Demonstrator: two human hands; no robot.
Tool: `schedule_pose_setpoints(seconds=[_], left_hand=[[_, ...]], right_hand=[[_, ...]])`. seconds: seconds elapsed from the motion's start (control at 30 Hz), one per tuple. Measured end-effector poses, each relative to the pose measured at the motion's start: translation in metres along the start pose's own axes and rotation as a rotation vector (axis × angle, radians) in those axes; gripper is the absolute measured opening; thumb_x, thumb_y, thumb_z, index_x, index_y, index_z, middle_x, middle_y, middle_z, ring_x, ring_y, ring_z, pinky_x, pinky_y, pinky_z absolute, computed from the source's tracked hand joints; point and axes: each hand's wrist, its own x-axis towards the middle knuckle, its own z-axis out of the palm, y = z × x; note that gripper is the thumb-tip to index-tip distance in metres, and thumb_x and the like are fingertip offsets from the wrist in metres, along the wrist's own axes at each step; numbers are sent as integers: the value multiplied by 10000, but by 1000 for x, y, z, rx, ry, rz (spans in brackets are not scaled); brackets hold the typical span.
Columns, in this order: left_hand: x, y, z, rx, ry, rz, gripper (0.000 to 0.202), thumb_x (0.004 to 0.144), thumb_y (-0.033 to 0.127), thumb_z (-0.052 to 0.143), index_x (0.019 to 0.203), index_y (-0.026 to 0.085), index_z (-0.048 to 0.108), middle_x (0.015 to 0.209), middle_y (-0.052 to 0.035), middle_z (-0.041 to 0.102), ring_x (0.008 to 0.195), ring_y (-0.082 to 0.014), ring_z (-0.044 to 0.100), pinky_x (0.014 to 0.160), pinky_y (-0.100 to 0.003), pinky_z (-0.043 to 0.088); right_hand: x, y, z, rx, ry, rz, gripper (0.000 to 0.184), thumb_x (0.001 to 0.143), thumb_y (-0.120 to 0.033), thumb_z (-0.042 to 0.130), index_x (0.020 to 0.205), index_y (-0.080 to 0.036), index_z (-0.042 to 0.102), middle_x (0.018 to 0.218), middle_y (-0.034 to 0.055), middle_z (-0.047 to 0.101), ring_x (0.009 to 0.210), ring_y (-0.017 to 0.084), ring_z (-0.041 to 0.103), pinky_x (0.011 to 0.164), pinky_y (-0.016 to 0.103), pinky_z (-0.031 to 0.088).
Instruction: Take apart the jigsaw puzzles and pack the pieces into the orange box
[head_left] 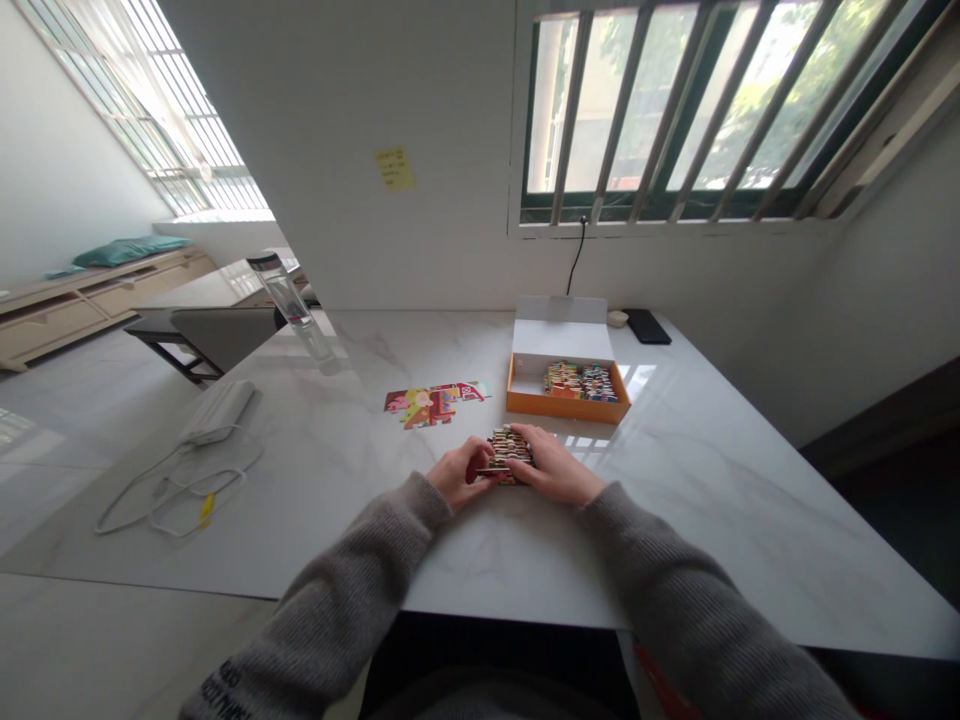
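A small heap of colourful puzzle pieces (509, 447) lies on the white marble table (675, 470) between my two hands. My left hand (460, 472) curls around the heap's left side, fingers closed against the pieces. My right hand (553, 465) cups the right side, fingers bent over the pieces. Beyond the heap, a partly joined strip of puzzle (433, 402) lies flat. An orange box (564, 390) with its white lid raised stands to the right of it, holding more pieces (579, 380).
A clear water bottle (289, 300) stands at the back left. A white power adapter with looped cable (214, 420) lies on the left. A black phone (648, 326) and a small pale object (617, 318) rest by the wall.
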Motion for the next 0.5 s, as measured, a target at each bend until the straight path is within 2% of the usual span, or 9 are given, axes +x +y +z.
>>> schedule_pose_setpoints(seconds=[0.1, 0.17, 0.23, 0.3, 0.4, 0.5], left_hand=[[2, -1, -1, 27, 2, 22, 398, 806, 281, 647, 1149, 204, 461, 723, 72, 461, 497, -53, 382, 465, -179, 344], [3, -2, -2, 113, 27, 68, 500, 790, 258, 653, 1240, 205, 442, 777, 44, 481, 563, -83, 431, 528, -212, 413], [4, -2, -3, 237, 89, 136, 646, 756, 266, 684, 1333, 202, 401, 912, -18, 520, 725, -144, 506, 684, -294, 496], [5, -2, -2, 348, 140, 165, 818, 718, 309, 725, 1421, 197, 321, 1099, -94, 516, 916, -221, 532, 852, -398, 499], [6, 2, 4, 457, 122, 96, 993, 703, 388, 743, 1499, 205, 178, 1263, -153, 479, 1076, -306, 521, 940, -492, 454], [7, 8, 13, 521, 67, 28, 1021, 737, 424, 708, 1523, 203, 94, 1290, -166, 486, 1154, -350, 505, 967, -529, 419]], right_hand=[[0, 0, -2, 20, -18, 12, 505, 971, -432, 442, 1393, -153, 431, 1307, 158, 561, 1208, 283, 506, 1051, 466, 375], [-1, -1, -2, 24, -35, 20, 501, 986, -442, 400, 1397, -157, 422, 1313, 154, 558, 1206, 280, 501, 1057, 472, 361], [-1, -2, -1, 20, -51, 36, 499, 996, -449, 368, 1405, -166, 408, 1331, 148, 549, 1222, 280, 488, 1075, 484, 334], [-3, -3, 0, 11, -60, 56, 490, 1007, -448, 329, 1414, -183, 392, 1360, 138, 535, 1251, 279, 468, 1095, 498, 299], [-4, -7, 5, -4, -40, 65, 475, 1019, -443, 282, 1410, -194, 387, 1368, 122, 535, 1255, 268, 457, 1099, 487, 285], [-3, -10, 12, -20, 25, 71, 466, 1024, -429, 267, 1390, -174, 399, 1349, 127, 544, 1215, 262, 472, 1073, 468, 311]])
